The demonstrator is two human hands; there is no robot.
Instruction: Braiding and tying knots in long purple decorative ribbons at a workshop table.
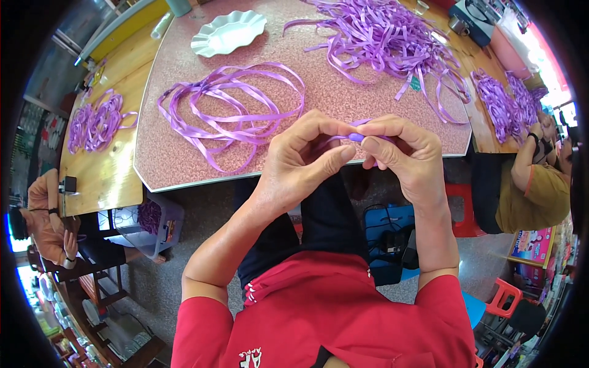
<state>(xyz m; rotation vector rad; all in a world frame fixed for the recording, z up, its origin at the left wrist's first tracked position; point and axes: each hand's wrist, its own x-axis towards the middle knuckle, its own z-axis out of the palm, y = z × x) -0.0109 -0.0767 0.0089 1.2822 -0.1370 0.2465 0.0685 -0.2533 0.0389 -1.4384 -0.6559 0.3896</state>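
Observation:
Both hands meet over the near edge of a pink speckled table (184, 153). My left hand (304, 156) and my right hand (408, 153) pinch a short piece of purple ribbon (357, 136) between thumbs and fingertips; only a small bit of it shows between them. Just beyond the hands on the table lies a loose coil of long purple ribbon (230, 110). Farther back on the right is a big tangled heap of purple ribbon strips (386, 37).
A white scalloped plate (228, 32) sits at the table's far left. Wooden tables on both sides carry more purple ribbon bundles (95, 119) (503, 101). One person sits at the left (49, 227), another at the right (534, 184). Red stools (463, 208) and a blue box (389, 236) stand below.

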